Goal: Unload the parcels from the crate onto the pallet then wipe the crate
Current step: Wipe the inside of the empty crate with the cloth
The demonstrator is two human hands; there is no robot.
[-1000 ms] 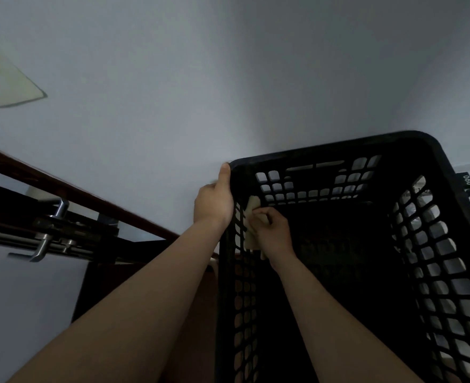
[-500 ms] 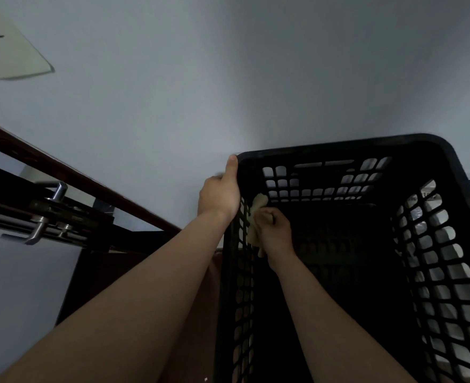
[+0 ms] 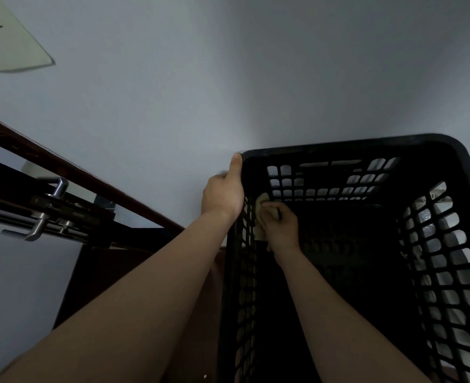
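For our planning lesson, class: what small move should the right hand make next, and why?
Probably draw the pale cloth nearer along the left inner wall of the black plastic lattice crate: the right hand holds it by the far corner, and the left hand grips the rim.

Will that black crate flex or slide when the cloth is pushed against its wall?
Probably light: the crate is open lattice. Its thick rim suggests stiffness. It may slide under the cloth, so the left hand gripping the corner helps.

One black crate [image 3: 352,147]; one pale cloth [image 3: 261,201]; two hands, left hand [image 3: 222,194] and right hand [image 3: 279,225]; two metal handles [image 3: 36,230].
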